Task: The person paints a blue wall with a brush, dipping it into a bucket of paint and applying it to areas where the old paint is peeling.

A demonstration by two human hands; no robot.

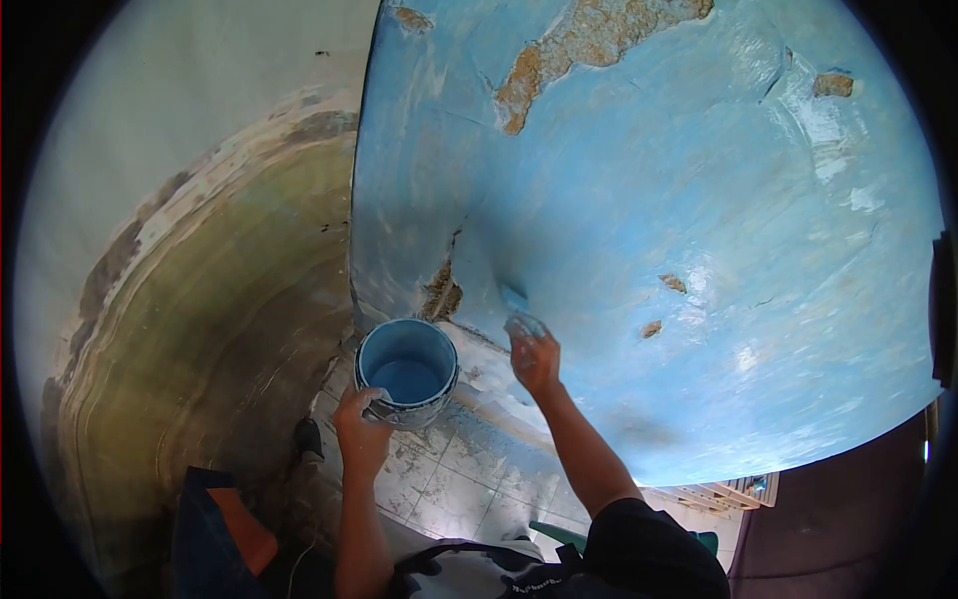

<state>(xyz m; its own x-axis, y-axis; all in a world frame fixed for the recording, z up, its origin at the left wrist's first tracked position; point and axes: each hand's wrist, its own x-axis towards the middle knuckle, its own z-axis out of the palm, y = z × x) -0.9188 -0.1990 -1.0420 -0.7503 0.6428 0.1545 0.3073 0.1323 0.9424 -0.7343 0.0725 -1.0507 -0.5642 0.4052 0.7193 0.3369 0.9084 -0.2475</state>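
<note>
My left hand [364, 419] is closed on the near rim of a paint bucket [424, 411], held upright just in front of the wall. Inside the bucket lies blue paint [404, 380]. My right hand [534, 354], smeared with pale paint, grips a paintbrush [515, 299] whose bristle end is at the blue wall [619, 210]; the handle is mostly hidden by my fingers. Left of the brush, a rough broken hole [442, 293] with a crack above it marks the wall.
Peeled patches [599, 45] and small chips [673, 284] expose brown plaster. An olive-brown stained wall [249, 290] meets the blue one at a left corner. Below are a spattered tile floor [459, 484], a slatted rack [733, 492], a green object [559, 534] and dark cloth [838, 509].
</note>
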